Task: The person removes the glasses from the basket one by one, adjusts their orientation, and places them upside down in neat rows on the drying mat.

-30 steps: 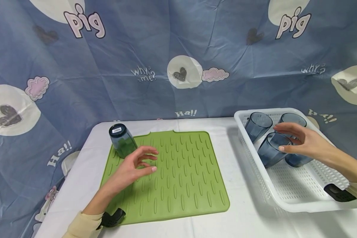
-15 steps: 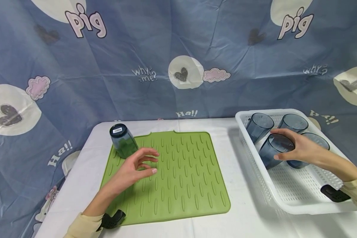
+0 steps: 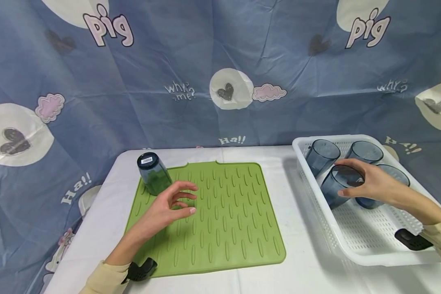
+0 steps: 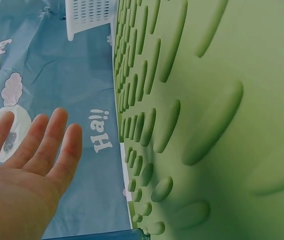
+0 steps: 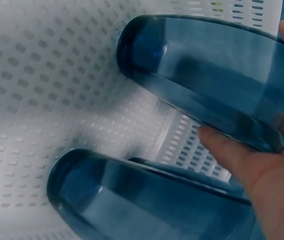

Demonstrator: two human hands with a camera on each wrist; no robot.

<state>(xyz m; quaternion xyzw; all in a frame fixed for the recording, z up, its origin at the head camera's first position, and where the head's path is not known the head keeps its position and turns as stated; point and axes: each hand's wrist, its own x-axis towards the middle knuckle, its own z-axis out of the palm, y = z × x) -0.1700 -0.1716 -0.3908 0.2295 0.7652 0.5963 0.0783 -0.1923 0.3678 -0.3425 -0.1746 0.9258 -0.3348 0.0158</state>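
Observation:
In the head view my right hand (image 3: 380,185) holds a blue-tinted drinking glass (image 3: 330,192) near its rim, thumb on the near side and fingers round the far side. That glass stands mouth up in a white perforated basket (image 3: 386,259). The right wrist view shows fingertips along the side of the gripped glass (image 5: 207,75), with a neighbouring glass (image 5: 147,200) below it in the view. My left hand (image 3: 167,206) hovers over a green ridged mat (image 3: 228,220), fingers loosely bent and holding nothing. Beyond it an upside-down glass (image 3: 156,177) with a label on its base stands on the mat's far left corner.
More glasses share the basket: one at the back left (image 3: 321,157), one glass at the back right (image 3: 366,151), and a glass (image 3: 395,174) partly behind my right hand. A white cloth (image 3: 250,275) covers the table. A blue patterned curtain (image 3: 191,122) hangs behind.
My right hand has moved down and slightly left onto the front left glass, and its fingers have closed round the rim. My left hand has stayed nearly still.

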